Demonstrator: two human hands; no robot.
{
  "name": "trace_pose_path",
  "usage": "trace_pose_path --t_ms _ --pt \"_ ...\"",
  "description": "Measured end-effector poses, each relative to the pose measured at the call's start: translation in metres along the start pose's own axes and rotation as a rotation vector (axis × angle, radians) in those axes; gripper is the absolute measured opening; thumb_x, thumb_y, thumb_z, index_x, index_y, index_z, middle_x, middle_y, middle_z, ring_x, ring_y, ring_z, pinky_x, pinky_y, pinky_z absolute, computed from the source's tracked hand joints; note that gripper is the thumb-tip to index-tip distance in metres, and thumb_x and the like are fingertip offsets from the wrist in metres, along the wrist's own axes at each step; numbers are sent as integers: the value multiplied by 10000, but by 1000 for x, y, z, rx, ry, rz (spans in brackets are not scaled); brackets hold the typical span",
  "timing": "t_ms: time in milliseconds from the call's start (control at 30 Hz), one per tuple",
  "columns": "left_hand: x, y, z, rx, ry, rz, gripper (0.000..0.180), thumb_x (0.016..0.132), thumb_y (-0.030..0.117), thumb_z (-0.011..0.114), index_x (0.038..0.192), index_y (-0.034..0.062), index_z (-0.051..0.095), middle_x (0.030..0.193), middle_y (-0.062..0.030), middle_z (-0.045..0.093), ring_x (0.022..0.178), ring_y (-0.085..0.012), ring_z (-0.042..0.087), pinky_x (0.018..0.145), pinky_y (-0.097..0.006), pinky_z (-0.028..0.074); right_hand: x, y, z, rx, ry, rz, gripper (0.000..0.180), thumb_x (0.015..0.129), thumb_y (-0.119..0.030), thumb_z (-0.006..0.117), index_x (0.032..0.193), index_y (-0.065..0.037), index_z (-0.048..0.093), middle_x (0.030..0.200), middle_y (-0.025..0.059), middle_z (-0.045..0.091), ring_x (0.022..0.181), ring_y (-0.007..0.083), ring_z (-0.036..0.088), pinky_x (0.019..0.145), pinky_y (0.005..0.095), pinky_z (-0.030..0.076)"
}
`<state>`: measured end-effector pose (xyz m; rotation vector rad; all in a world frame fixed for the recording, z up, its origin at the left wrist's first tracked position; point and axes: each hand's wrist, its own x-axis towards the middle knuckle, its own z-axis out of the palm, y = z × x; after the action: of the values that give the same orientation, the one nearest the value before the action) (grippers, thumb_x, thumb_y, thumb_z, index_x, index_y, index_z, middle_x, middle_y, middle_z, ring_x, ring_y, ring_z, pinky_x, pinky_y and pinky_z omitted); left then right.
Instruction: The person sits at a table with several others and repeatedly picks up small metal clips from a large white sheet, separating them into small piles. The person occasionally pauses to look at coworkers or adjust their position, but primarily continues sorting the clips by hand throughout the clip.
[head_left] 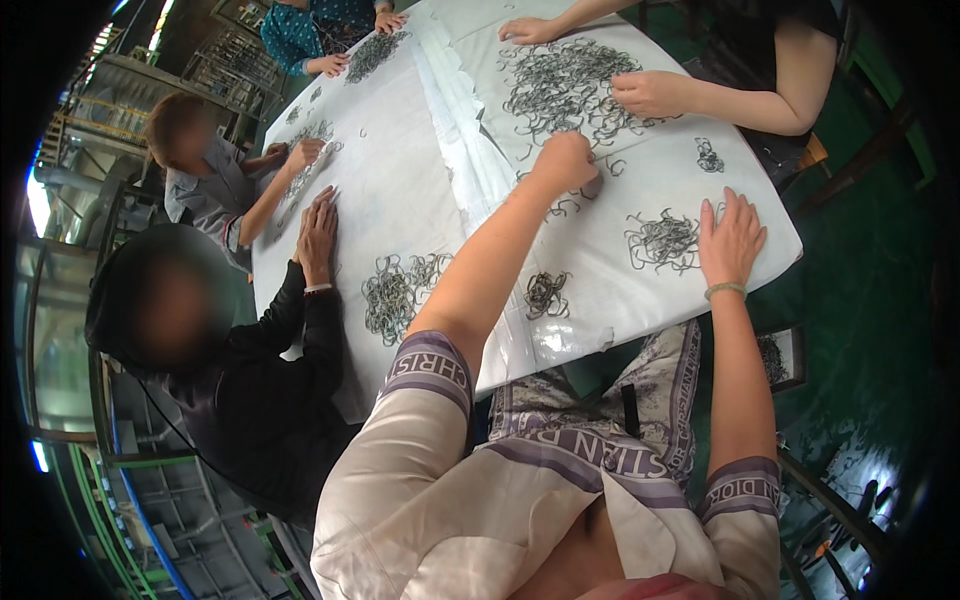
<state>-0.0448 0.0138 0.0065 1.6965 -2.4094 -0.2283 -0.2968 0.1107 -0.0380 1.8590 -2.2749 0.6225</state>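
My left hand (568, 163) reaches across the white-covered table (400, 170), its fingers curled together over scattered small curved metal hooks (562, 207). What those fingers hold, if anything, is hidden. Flat on the cover, with fingers spread, rests my right hand (733, 240). Its fingertips are beside a loose pile of dark hooks (663, 242). A smaller clump of hooks (546, 295) lies near the table's front edge. Beyond my left hand spreads a large heap of the same hooks (560, 85).
Other people work around the table; a co-worker's hand (650, 94) touches the large heap. At left, another person's hands (318, 235) rest near a hook pile (388, 300). A tiny clump (709, 155) lies at right. A container of dark pieces (778, 358) stands below the table.
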Motion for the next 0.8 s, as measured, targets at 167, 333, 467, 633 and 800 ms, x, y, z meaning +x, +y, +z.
trace_pose_path --t_ms 167,333,467,633,800 --pt "1 -10 5 -297 139 263 110 724 61 637 804 11 693 799 -141 661 693 -290 643 687 -363 521 -1 -1 -3 2 -12 1 492 935 -425 444 1305 -101 449 1343 162 449 1286 343 363 1049 581 234" --pt "3 -15 21 -58 137 398 140 745 48 615 865 33 685 851 -134 648 748 -279 655 689 -374 529 -2 -8 -1 4 -15 -2 496 934 -422 447 1306 -94 448 1342 164 450 1288 342 361 1052 579 231" --pt "8 12 10 330 -89 340 102 749 34 582 817 16 656 857 -158 649 786 -308 656 705 -387 542 -1 -3 -1 -4 9 5 497 923 -416 465 1294 -86 459 1334 164 456 1280 339 368 1049 570 240" --pt "8 29 16 352 14 440 97 755 117 596 741 75 682 775 -116 671 759 -278 664 661 -388 540 -1 9 2 174 27 18 496 860 -369 555 1228 -39 511 1306 177 471 1265 359 365 1034 578 232" --pt "14 -9 9 203 59 433 100 679 86 591 682 -4 635 686 -196 622 694 -353 621 648 -442 495 5 -13 -1 196 -35 54 537 901 -414 461 1279 -33 481 1337 212 428 1304 368 306 1067 584 176"
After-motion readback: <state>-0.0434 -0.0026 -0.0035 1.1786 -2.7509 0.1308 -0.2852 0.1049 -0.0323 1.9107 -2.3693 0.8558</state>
